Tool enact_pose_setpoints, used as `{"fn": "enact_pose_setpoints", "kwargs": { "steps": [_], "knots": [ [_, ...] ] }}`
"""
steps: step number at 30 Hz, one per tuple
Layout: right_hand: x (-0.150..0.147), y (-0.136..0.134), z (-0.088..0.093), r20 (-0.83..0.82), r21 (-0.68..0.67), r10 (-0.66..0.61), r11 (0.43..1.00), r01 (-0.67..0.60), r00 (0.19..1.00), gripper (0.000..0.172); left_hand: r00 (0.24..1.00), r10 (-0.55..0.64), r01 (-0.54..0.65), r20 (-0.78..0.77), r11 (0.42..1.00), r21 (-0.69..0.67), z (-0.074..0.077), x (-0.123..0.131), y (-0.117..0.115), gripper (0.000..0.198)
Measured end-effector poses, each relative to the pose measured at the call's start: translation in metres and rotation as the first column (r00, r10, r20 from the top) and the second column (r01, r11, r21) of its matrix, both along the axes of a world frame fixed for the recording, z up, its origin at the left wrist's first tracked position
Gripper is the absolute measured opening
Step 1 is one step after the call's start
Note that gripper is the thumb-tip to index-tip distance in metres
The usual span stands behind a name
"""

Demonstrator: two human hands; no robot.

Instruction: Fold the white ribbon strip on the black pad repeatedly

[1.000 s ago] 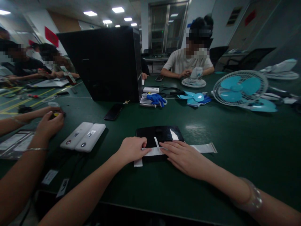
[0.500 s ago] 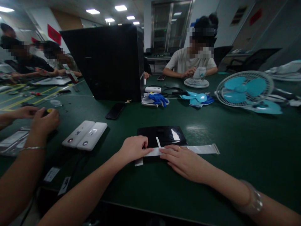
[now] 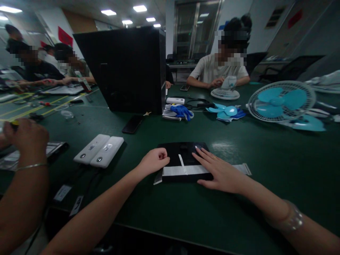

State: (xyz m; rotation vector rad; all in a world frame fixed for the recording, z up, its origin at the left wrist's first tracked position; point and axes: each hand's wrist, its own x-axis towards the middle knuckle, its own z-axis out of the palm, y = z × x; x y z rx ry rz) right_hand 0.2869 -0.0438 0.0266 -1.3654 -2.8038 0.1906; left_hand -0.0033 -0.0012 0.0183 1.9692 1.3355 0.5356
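Observation:
A glossy black flat panel (image 3: 174, 148) lies on the green table before me. A white flat ribbon cable (image 3: 172, 171) runs across its near part, and its connector end sticks out past the right side. One narrow white strip (image 3: 181, 161) stands across the cable at an angle. At the panel's left edge, my left hand (image 3: 154, 162) is closed, fingers curled and thumb toward the panel; whatever it may pinch is hidden. My right hand (image 3: 217, 170) rests open over the panel's right part and the cable, fingers stretched out.
Two white power banks (image 3: 99, 150) with cords lie left, and a black phone (image 3: 132, 124) behind them. A co-worker's hand (image 3: 29, 134) is at far left. Beyond stand a large black case (image 3: 127, 71), blue gloves (image 3: 182, 111), and fan parts (image 3: 281, 101). Another person sits opposite.
My right hand has moved up off the cable's middle onto the panel, uncovering the cable. My left thumb has come off the cable. The co-worker's hand at left has shifted left.

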Motion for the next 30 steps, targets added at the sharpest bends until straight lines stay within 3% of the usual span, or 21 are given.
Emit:
{"fn": "enact_pose_setpoints", "kwargs": {
  "steps": [7, 14, 20, 30],
  "knots": [
    [-0.005, -0.002, 0.005, 0.028, 0.016, -0.025, 1.000, 0.024, 0.999, 0.083, 0.974, 0.030, -0.014, 0.226, 0.997, -0.071, -0.008, 0.003, 0.003, 0.016],
    [-0.005, 0.000, 0.006, 0.053, 0.048, -0.021, 0.999, 0.018, 0.998, 0.082, 0.961, 0.084, -0.089, 0.265, 0.996, 0.010, -0.002, 0.003, 0.001, 0.025],
    [-0.003, 0.001, -0.001, 0.031, 0.134, 0.010, 0.991, -0.014, 0.999, 0.082, 0.952, 0.083, -0.085, 0.294, 0.996, -0.008, -0.007, 0.001, 0.004, 0.027],
    [0.039, 0.032, -0.008, 0.130, 0.157, -0.281, 0.953, 0.260, 0.951, 0.082, 0.980, 0.085, -0.074, 0.181, 0.995, -0.067, 0.001, -0.002, 0.002, 0.025]
  ]
}}
